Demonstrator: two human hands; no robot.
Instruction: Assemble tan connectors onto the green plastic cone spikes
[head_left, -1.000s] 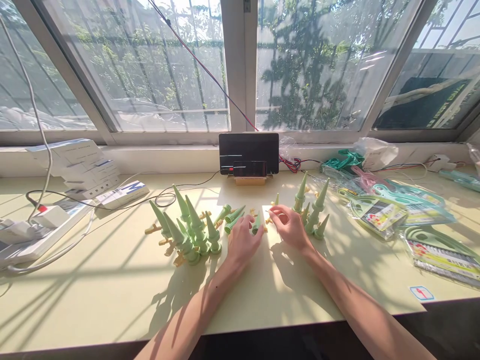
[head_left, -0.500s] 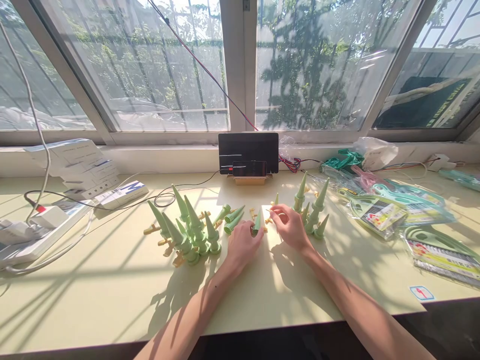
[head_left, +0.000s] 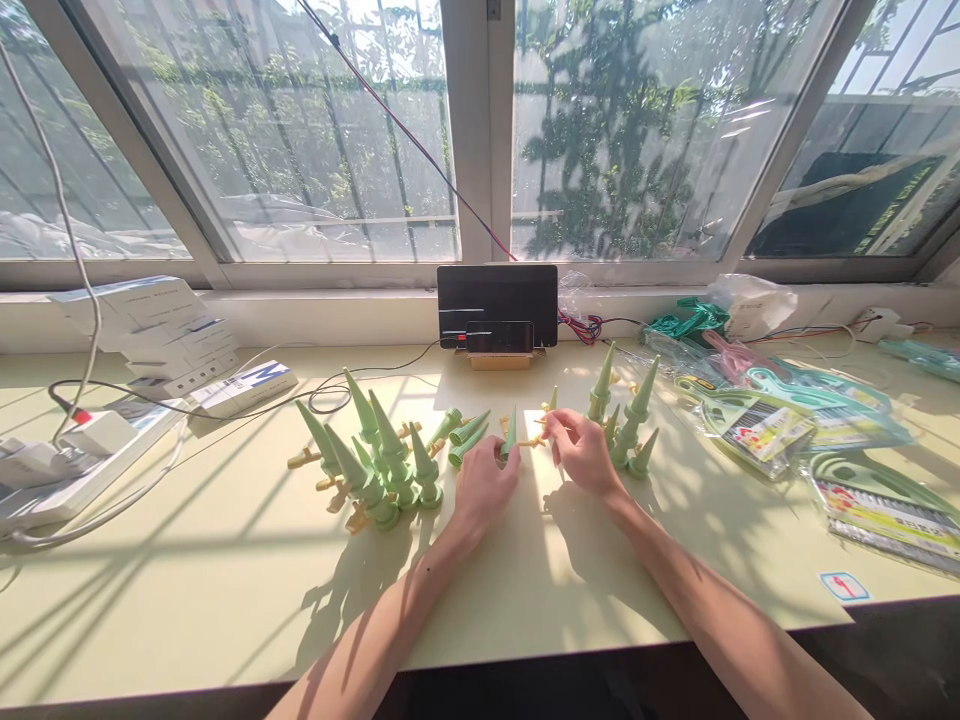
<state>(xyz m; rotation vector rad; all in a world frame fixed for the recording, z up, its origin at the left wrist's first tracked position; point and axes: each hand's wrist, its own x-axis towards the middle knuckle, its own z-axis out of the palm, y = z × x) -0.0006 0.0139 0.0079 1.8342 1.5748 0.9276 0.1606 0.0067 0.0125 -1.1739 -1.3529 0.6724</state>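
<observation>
Seemingly done: standing pale-green plastic towers
Seemingly unfinished: loose green cones
Left hand: grasping upright cone
Right hand: pinching tan peg

The left hand and right hand are near each other, both curled in pinches.

I've got one green cone in my left hand, three loose cones nearby, plus one tablet and one phone by the tabletop's back edge.
</observation>
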